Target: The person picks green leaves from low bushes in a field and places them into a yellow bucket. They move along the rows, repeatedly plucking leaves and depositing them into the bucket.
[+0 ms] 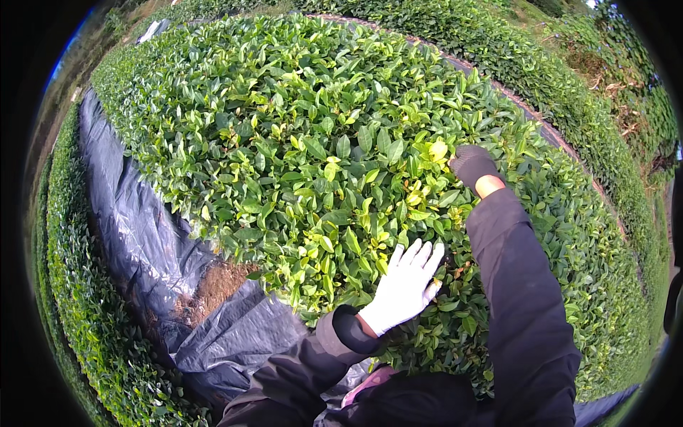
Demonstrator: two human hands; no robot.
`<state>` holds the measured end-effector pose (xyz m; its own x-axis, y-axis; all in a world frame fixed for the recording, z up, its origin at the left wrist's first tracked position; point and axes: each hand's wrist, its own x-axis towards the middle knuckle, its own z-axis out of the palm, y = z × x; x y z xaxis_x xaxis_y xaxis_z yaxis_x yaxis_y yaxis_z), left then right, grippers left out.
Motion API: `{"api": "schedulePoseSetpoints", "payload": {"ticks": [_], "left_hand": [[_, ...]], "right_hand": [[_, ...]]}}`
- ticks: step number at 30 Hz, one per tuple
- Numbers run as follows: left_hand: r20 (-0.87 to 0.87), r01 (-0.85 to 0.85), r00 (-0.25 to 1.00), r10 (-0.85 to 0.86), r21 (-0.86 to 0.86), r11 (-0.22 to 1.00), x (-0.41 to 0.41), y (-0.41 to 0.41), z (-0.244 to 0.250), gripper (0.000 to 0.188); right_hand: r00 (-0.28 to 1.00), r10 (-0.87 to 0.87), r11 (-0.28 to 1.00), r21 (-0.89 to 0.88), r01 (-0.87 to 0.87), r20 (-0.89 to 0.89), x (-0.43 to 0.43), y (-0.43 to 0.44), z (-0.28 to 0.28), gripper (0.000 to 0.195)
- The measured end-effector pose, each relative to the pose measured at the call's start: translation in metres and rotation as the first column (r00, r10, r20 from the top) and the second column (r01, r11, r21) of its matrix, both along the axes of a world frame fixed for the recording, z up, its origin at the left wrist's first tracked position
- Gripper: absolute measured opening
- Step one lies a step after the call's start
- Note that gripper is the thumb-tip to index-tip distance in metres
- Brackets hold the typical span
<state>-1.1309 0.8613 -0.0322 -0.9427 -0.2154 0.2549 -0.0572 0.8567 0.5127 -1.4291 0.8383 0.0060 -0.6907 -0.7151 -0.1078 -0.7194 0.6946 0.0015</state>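
A broad hedge of leafy bushes (299, 176), which look like tea plants, fills the middle of the view. My left hand (401, 291), in a white glove, rests palm down against the near foliage with its fingers extended and slightly apart. Farther forward and to the right, my right hand (474, 166) wears a dark glove and is curled among the upper leaves. A pale yellow-green leaf (438, 150) is just left of its fingers. Whether those fingers grip a stem or leaf is hidden.
Black plastic sheeting (128, 208) covers the ground left of the bushes, with brown ground cover (219, 291) exposed at a gap. Another hedge row (88, 299) runs along the far left. Beyond a narrow strip on the right stands a further green row (539, 69).
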Motion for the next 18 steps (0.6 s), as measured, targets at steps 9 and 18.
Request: {"api": "schedulePoseSetpoints", "payload": {"ticks": [9,18], "left_hand": [[-0.005,-0.034,0.999,0.033,-0.043,0.999,-0.002,0.003,-0.001,0.067],[-0.007,-0.006,1.0,0.006,-0.026,1.0,0.006,0.009,-0.006,0.066]], "right_hand": [[0.986,-0.129,0.992,0.011,0.129,0.107,0.021,0.0,-0.009,0.033],[0.172,0.436,0.594,-0.426,0.682,0.883,0.068,0.045,0.033,0.022]]}}
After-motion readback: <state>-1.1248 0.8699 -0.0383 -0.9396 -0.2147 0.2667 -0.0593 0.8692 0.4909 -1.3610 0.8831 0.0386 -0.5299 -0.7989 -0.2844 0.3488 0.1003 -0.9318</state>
